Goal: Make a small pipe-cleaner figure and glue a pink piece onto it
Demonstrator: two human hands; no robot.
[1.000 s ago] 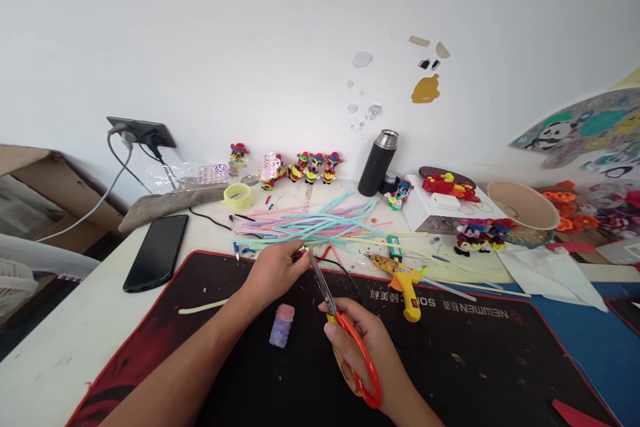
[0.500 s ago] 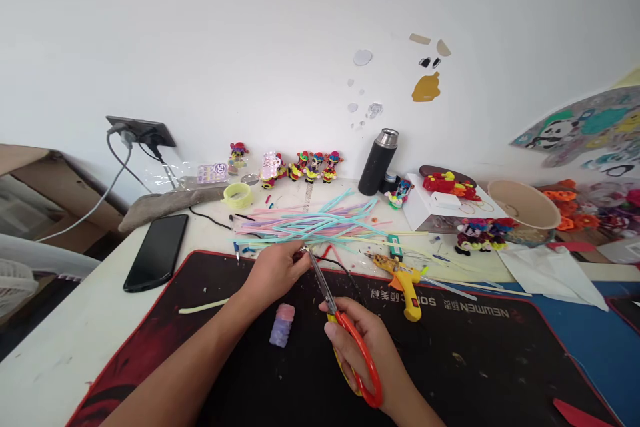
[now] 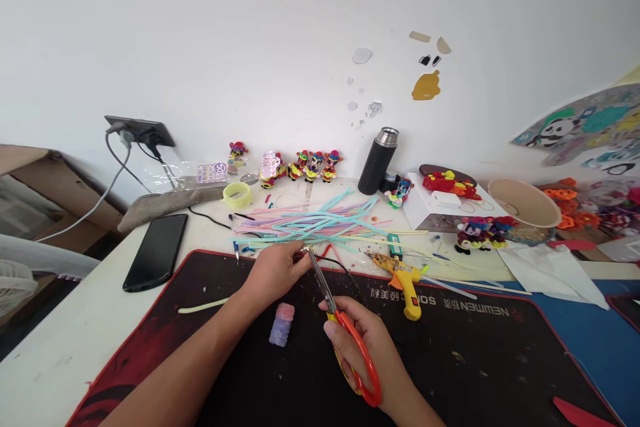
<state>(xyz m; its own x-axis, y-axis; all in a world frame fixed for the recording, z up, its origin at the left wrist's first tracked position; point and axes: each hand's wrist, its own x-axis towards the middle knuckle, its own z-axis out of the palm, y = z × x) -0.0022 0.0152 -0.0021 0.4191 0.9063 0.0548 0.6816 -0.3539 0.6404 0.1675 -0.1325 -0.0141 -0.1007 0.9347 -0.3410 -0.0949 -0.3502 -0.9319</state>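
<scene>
My right hand (image 3: 367, 347) is wrapped round the red and yellow handles of a pair of scissors (image 3: 326, 291). The blades look closed or nearly so and point up and left, their tips at the fingers of my left hand (image 3: 277, 273). That left hand is pinched over the mat's far edge; whatever it grips is hidden by the fingers. Just beyond it lies a loose pile of pastel pipe cleaners (image 3: 320, 220). A small pink and purple bundle (image 3: 282, 325) rests between my forearms. Left of my left wrist is a pale yellow pipe cleaner (image 3: 203, 307).
A yellow glue gun (image 3: 407, 285) lies on the black mat (image 3: 480, 360) at the right. A phone (image 3: 155, 252) is at the left. Behind stand a black flask (image 3: 377, 163), several small figures (image 3: 315, 167), a yellow tape roll (image 3: 237, 195) and a white box (image 3: 440, 217).
Hardly anything differs. Both hands and the scissors keep their places, and the view shifts very slightly.
</scene>
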